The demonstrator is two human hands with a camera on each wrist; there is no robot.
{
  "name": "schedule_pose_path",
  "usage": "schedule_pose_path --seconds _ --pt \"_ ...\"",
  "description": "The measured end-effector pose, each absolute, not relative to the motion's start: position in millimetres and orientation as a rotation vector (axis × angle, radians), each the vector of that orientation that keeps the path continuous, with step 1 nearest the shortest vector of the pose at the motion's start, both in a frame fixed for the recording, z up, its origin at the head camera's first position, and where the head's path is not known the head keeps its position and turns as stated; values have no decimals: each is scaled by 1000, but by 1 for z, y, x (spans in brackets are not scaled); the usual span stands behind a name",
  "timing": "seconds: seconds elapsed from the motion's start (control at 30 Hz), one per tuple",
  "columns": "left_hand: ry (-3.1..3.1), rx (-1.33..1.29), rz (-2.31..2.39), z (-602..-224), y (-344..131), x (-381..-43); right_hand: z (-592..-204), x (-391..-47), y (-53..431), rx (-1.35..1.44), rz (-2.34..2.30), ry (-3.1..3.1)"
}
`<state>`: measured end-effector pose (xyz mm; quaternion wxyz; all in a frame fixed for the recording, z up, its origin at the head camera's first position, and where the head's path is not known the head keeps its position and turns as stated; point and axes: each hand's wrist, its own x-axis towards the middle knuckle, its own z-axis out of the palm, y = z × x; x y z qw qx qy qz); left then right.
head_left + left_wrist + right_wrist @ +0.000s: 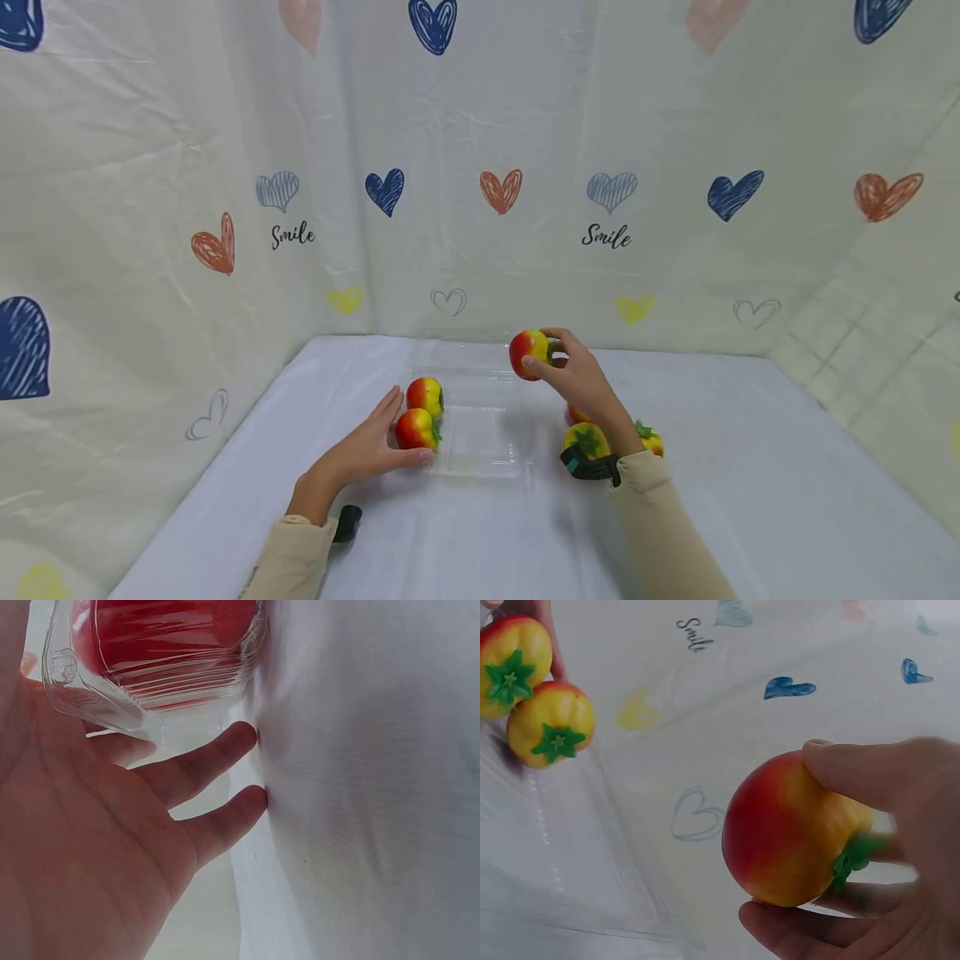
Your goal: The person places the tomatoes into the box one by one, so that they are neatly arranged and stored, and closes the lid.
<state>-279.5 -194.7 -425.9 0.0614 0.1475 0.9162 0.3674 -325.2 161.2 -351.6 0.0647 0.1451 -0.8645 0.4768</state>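
In the head view my right hand (581, 383) holds a red and yellow persimmon (527, 357) above the back right of a clear plastic box (480, 462). Thumb and fingers pinch the fruit, its green calyx turned toward the palm in the right wrist view. Two more persimmons, a farther one (425, 395) and a nearer one (415, 430), lie along the box's left side. My left hand (360, 454) rests against that side with extended fingers, its thumb by the front corner. In the left wrist view, two fingertips touch the tablecloth beside the box wall.
Right of the box, partly behind my right forearm, lie a yellowish persimmon (587, 437), another one (649, 438) and a mostly hidden reddish one (575, 413). A white cloth (750, 483) covers the table. Behind it hangs a heart-printed curtain (480, 108).
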Motion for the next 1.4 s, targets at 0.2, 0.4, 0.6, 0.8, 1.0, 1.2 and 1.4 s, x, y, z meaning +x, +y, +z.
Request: schedule_pose_path --seconds 0.2,0.4,0.6,0.8,1.0,1.2,1.4 --pt "2766 435 1117 -425 -193 -279 -359 -323 144 503 1410 -2609" --pt "2767 420 1126 -424 -193 -278 -366 -322 127 523 1440 -2621" --pt "2766 397 1131 -425 -193 -277 -371 -322 106 505 1443 -2656" --pt "2759 395 1146 -424 -192 -276 -378 -323 91 494 1409 -2686" --pt "2751 398 1164 -422 -192 -275 -385 -326 79 522 1414 -2685" --pt "2743 405 1180 -423 -192 -276 -392 -326 68 517 1373 -2726" --pt "2741 401 1193 -424 -193 -277 -397 -328 65 505 1346 -2761"
